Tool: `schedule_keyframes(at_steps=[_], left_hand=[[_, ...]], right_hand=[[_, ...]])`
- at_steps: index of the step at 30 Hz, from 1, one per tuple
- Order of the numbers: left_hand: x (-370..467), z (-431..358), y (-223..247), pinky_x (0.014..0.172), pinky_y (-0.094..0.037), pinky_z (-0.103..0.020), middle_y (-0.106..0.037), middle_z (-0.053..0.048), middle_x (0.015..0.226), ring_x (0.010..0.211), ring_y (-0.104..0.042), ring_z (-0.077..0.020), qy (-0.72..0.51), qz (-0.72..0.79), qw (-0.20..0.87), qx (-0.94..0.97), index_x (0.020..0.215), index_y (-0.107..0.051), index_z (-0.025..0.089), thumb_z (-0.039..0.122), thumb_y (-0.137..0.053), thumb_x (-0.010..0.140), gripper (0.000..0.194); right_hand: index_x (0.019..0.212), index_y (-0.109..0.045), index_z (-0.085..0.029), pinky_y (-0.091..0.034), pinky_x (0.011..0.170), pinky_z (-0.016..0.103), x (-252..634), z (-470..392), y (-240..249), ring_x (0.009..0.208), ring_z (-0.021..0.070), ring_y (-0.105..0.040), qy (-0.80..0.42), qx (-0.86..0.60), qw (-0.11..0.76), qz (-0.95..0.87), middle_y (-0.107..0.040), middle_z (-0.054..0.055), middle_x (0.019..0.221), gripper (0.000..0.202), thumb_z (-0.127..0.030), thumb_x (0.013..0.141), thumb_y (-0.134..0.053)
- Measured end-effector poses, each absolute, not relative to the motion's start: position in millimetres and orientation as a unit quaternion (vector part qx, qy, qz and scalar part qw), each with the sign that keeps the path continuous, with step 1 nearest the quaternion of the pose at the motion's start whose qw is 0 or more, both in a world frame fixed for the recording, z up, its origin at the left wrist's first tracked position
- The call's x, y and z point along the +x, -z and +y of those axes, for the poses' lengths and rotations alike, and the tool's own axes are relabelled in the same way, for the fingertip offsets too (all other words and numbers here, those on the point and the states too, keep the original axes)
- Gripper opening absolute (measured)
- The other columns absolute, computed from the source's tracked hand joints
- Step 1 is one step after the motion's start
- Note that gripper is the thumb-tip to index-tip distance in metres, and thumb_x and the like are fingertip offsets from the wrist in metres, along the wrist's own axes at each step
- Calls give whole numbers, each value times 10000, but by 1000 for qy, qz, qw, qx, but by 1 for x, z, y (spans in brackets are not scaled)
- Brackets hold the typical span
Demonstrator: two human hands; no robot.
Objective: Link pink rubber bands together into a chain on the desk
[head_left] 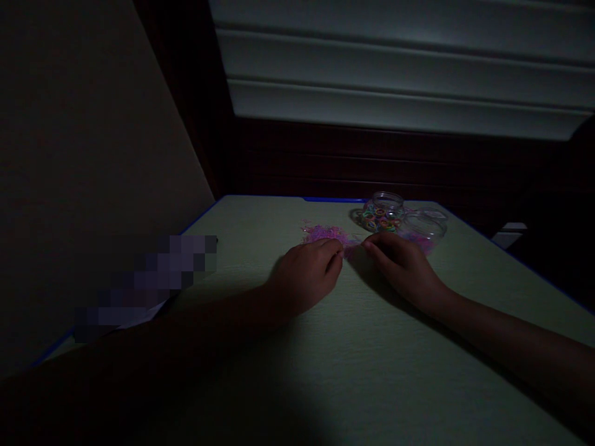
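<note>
In the dim head view, my left hand (309,272) rests at the near edge of a loose pile of tiny pink and purple bands (325,233). Its thumb and fingers are pinched together. To the right, my right hand (404,266) is also closed in a pinch, its fingertips a short gap from the left ones. Anything between the fingertips is too small and dark to make out. Just behind the right hand lies a clear container (425,227) with pink bits inside, partly hidden by the hand. A clear jar (383,214) of multicoloured bands stands beside it.
The pale green table (297,365) has a blue edge. On its left side lies a blurred-out, flat pale item (149,285). Dark wood panelling and a pale slatted shutter (395,62) rise behind the table, and a wall (93,124) stands close on the left.
</note>
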State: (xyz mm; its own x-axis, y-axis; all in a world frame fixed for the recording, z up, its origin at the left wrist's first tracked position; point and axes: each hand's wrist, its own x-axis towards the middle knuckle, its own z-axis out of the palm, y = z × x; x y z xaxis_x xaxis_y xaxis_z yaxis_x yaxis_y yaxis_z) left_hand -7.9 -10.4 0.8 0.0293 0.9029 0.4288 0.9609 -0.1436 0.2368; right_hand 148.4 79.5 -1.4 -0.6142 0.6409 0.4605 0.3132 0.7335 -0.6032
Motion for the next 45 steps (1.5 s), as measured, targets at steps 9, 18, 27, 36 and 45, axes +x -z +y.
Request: schedule_keyframes(at_steps=[9, 18, 27, 36, 45], left_hand=[[-7, -10, -1, 604, -389, -238, -562, -19, 797, 666, -506, -115, 293, -646, 68, -702, 889, -513, 189, 282, -314, 834, 227], [-7, -10, -1, 651, -409, -256, -570, -32, 887, 742, -525, -126, 305, -626, 57, -715, 989, -473, 184, 288, -336, 831, 234], [-4, -11, -5, 685, -405, -261, -569, -22, 885, 773, -520, -131, 288, -617, 39, -731, 938, -501, 190, 279, -295, 847, 242], [-6, -11, -4, 667, -401, -259, -559, -23, 822, 727, -515, -127, 265, -625, 56, -732, 874, -504, 178, 288, -266, 854, 263], [-7, -12, -4, 604, -383, -240, -545, -19, 750, 664, -500, -119, 249, -631, 60, -732, 812, -503, 170, 293, -260, 854, 276]], right_hand=[[799, -569, -143, -394, 553, 201, 147, 72, -3, 622, 98, -514, -335, -261, 370, -826, -586, 24, 724, 214, -322, 780, -452], [811, -574, -165, -417, 589, 225, 146, 71, -2, 649, 112, -528, -332, -234, 360, -840, -599, 22, 739, 198, -318, 779, -452], [822, -580, -167, -419, 617, 229, 147, 68, -4, 678, 117, -536, -326, -228, 343, -851, -600, 20, 763, 190, -308, 780, -459], [814, -577, -168, -420, 610, 227, 146, 70, -2, 677, 117, -535, -350, -222, 343, -843, -599, 21, 759, 201, -324, 776, -456], [772, -593, -153, -406, 548, 211, 145, 70, -5, 608, 105, -522, -356, -246, 343, -834, -595, 16, 699, 205, -323, 752, -481]])
